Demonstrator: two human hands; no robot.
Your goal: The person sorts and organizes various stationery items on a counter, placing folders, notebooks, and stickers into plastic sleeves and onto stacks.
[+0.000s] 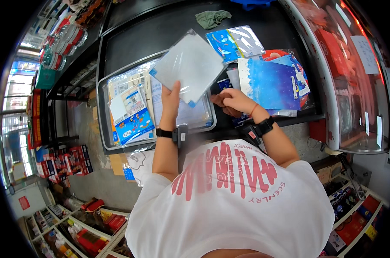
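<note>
My left hand (171, 100) grips a stack of whitish clear plastic sleeves (190, 66) by its near edge, thumb on top. The stack is tilted above a shallow tray (101, 113), and blue corners show on it. My right hand (232, 102) hovers just right of the tray with its fingers bent and a little apart; I see nothing in it. Close to its right lies a blue-purple starry booklet or cover (272, 84) on a pile. Inside the tray rest a blue illustrated packet (133, 125) and several clear-wrapped sheets (191, 114).
A crumpled grey-green cloth (212, 19) lies on the black table (143, 37). Another blue packet (235, 43) is behind the pile. A glass-sided display case (359, 106) borders the right side. Shelves with boxed goods (88, 238) stand behind me, and bottles (64, 42) sit at far left.
</note>
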